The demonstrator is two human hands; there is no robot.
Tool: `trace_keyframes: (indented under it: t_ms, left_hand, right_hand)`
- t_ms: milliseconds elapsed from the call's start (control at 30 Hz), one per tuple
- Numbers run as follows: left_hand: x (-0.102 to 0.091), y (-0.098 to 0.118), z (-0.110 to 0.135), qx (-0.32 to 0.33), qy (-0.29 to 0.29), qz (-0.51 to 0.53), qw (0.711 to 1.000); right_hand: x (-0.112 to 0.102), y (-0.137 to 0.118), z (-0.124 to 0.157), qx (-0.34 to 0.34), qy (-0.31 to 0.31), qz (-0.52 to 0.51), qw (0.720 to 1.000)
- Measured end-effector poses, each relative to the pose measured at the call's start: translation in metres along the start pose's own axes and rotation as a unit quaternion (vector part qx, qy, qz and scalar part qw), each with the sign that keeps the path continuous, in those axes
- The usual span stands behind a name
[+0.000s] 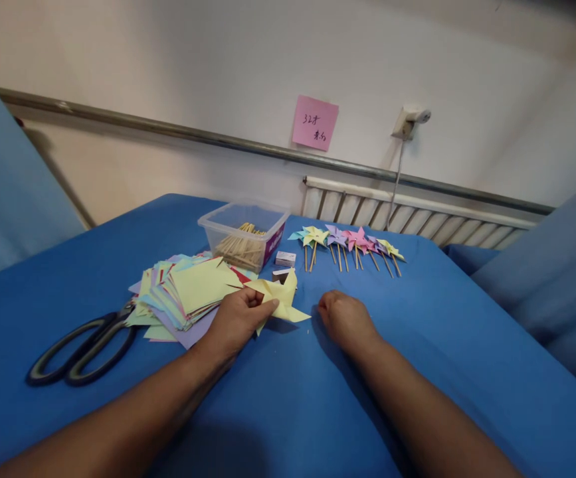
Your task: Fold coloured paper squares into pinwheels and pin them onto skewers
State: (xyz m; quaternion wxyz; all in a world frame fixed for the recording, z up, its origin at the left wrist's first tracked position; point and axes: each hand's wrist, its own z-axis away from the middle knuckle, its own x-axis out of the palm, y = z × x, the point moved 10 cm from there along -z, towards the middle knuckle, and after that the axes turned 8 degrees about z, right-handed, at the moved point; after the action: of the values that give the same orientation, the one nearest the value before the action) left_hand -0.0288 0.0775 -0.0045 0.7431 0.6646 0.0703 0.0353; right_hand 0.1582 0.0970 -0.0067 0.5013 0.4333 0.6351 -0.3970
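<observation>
My left hand [240, 315] pinches a yellow paper pinwheel [282, 299] between thumb and fingers, its points folded inward. To the right of it, my right hand [343, 317] is closed just above the blue cloth, apart from the pinwheel; whatever its fingertips hold, if anything, is hidden. Beside my left hand lies a pile of coloured paper squares [200, 285], a yellow one on top. Behind the pinwheel are a small box [286, 259] and a second small box [282, 273], partly covered by the paper.
Black-handled scissors [86, 345] lie left, blades under the papers. A clear plastic tub [210, 232] holds many thin wooden sticks [242, 244]. Several finished pinwheels on sticks [350, 240] lie at the back right. Beyond the blue-covered table [288, 411] are a radiator [347, 204] and wall rail.
</observation>
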Motion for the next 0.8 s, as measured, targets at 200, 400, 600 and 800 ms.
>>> trace_keyframes:
  t_ms: [200, 400, 600, 800]
  left_hand:
    - [0.006, 0.004, 0.002, 0.033, -0.022, -0.027, 0.999]
    - [0.015, 0.008, 0.007, 0.088, -0.060, -0.080, 0.991]
    - [0.018, 0.008, 0.009, 0.083, -0.070, -0.061, 0.992]
    - [0.017, 0.012, 0.012, 0.086, -0.070, -0.055, 0.992]
  right_hand:
    - [-0.023, -0.015, 0.018, 0.048, 0.122, -0.412, 0.902]
    - [-0.020, -0.033, 0.027, 0.055, 0.142, -0.474, 0.867]
    - [-0.017, -0.028, 0.026, 0.069, 0.137, -0.480, 0.863]
    - [-0.018, -0.027, 0.028, 0.077, 0.145, -0.480, 0.862]
